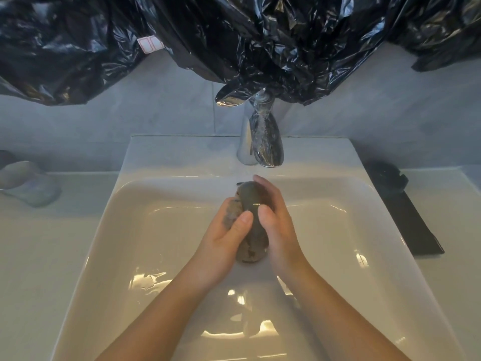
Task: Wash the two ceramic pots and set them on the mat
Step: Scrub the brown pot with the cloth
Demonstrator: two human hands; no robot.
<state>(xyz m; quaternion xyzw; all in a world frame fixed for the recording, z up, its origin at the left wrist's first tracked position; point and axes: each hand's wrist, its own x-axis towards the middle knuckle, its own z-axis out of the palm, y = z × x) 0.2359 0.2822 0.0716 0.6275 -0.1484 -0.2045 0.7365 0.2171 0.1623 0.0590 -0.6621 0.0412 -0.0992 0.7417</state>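
Here, one pot, left hand, right hand.

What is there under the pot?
Under the pot lies the white sink. The pot, the left hand and the right hand hide the part directly below; no drain shows.

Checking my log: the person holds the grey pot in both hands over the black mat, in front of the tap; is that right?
Not quite. In the head view the left hand and right hand hold the grey pot over the white basin, in front of the tap; the black mat lies off to the right.
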